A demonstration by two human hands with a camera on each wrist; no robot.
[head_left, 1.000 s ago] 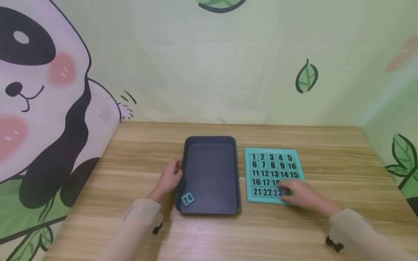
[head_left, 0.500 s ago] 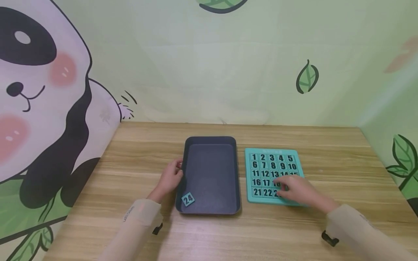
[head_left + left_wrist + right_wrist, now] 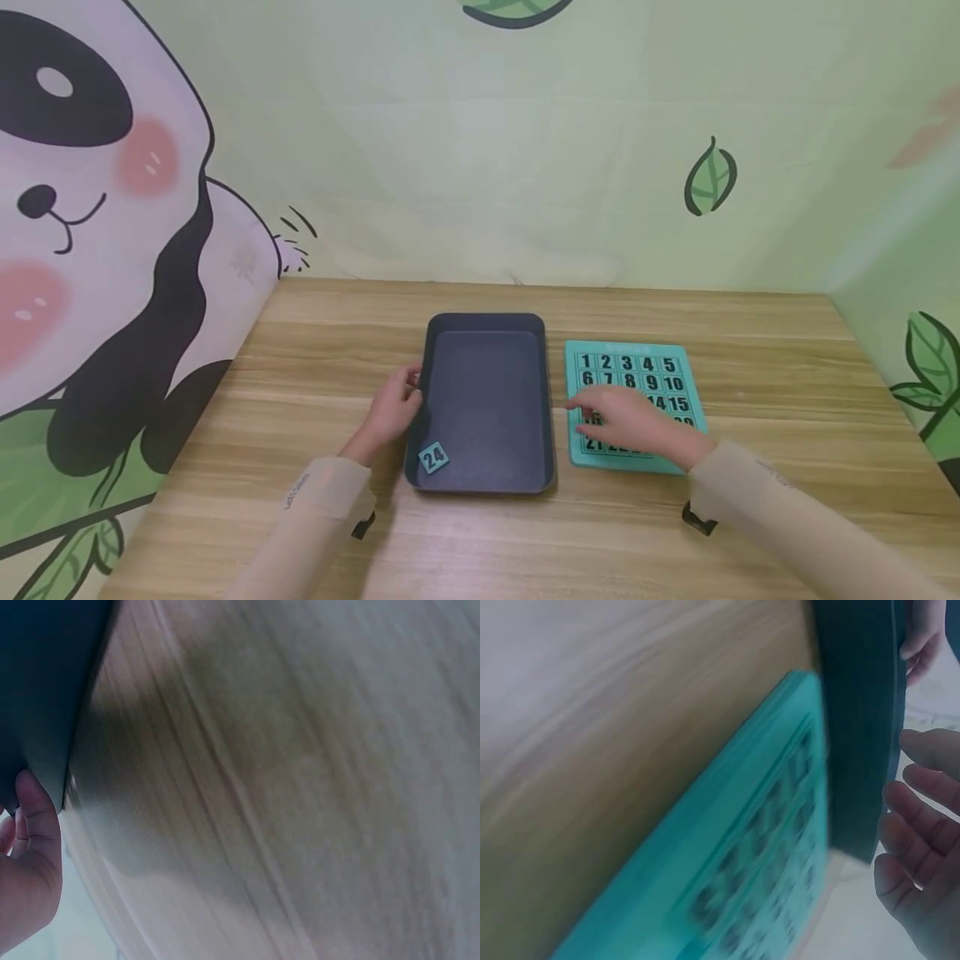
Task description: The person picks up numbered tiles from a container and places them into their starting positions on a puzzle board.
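Note:
My left hand [image 3: 392, 406] holds the left side of the dark tray [image 3: 491, 400], thumb and fingers at its rim. Seen from the left wrist, the thumb [image 3: 39, 814] lies against the tray's outer wall. A turquoise tile [image 3: 433, 457] marked 24 lies tilted in the tray's lower left corner. My right hand [image 3: 626, 415] passes over the turquoise number board [image 3: 678, 354], its fingers loosely bent and spread with nothing between them. It hides several of the lower numbers. From the right wrist, those fingers [image 3: 922, 817] overlap the tray's near edge.
The tray and board lie side by side on a wooden table [image 3: 765, 400], with a narrow strip of wood between them. Behind the table rises a pale green backdrop [image 3: 487, 183] printed with a panda and leaves.
My right hand has moved left across the board, from the lower right numbers toward the tray. My left hand stays at the tray's rim, and tile 24 stays put.

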